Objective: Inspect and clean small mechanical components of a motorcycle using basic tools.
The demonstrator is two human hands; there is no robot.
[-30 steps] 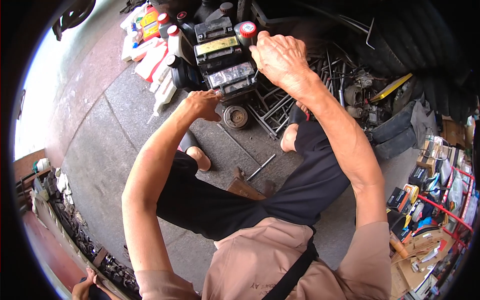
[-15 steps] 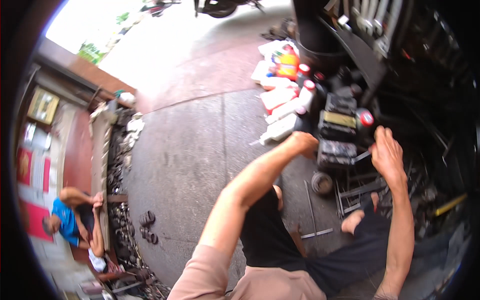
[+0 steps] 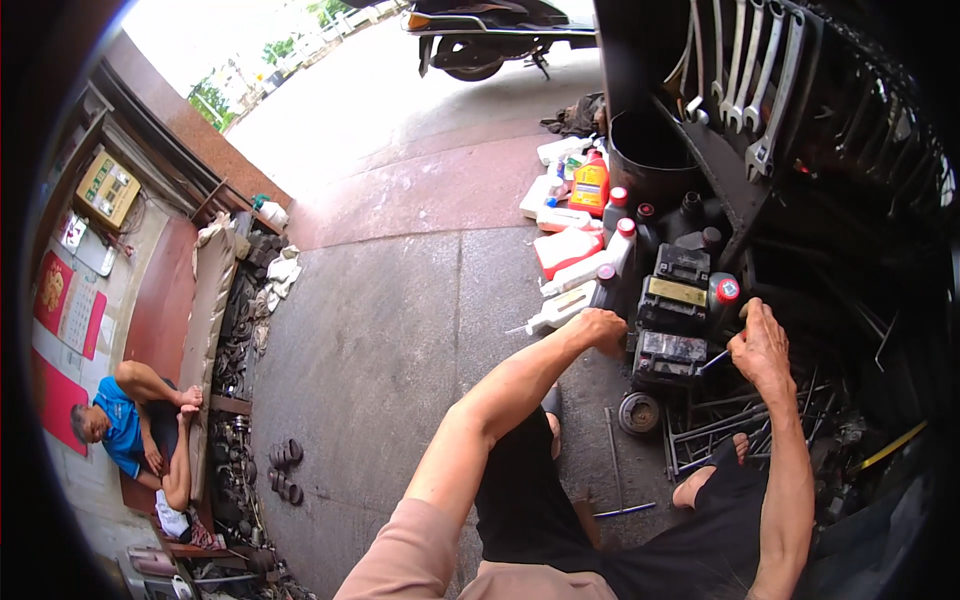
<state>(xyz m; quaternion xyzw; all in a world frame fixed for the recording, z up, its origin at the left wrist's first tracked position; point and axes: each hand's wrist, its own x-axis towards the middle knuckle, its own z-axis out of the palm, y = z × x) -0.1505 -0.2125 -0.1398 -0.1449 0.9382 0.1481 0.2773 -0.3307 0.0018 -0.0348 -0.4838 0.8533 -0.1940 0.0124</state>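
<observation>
Several black batteries [image 3: 672, 352] stand in a row on the floor in front of me, one with a yellowish top [image 3: 677, 291]. My left hand [image 3: 598, 330] is beside the left side of the nearest battery. Its fingers point down, smeared and partly hidden, and I cannot tell whether it touches the battery. On the other side is my right hand [image 3: 762, 348], back upward and fingers curled. A thin shiny metal rod [image 3: 714, 361] runs from its fingers toward the nearest battery's right side; its other end is hidden in the hand. A dark bottle with a red cap [image 3: 725, 290] stands just beyond.
Oil bottles [image 3: 572, 274] lie and stand left of the batteries, by a black bin [image 3: 650, 150]. Spanners [image 3: 760, 80] hang at upper right. A metal rack [image 3: 700, 440] and T-shaped tool [image 3: 616, 470] lie near my feet. Another person [image 3: 125, 425] reclines at far left.
The view has tilted up and sharpened, so the batteries and bottles sit lower in the picture and more of the motorbike shows. Both hands stay beside the nearest battery.
</observation>
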